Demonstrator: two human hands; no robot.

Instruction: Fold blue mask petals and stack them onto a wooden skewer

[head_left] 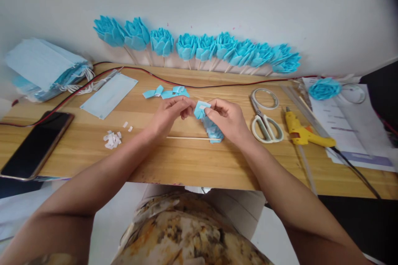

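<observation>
My right hand pinches a light blue fabric petal with a small white strip on its face, the thumb at the strip's edge. Just left of the petal, my left hand has its fingertips pressed together; anything between them is too small to make out. Below the hands, a thin wooden stick lies across the table, its right end at a blue wrapped piece. More cut blue pieces lie behind my left hand. Small white scraps form a pile near my left forearm.
White-handled scissors, a tape roll and a yellow glue gun lie right. Several blue fabric flowers on sticks lean against the wall. Left are stacked face masks, a flat sheet and a phone.
</observation>
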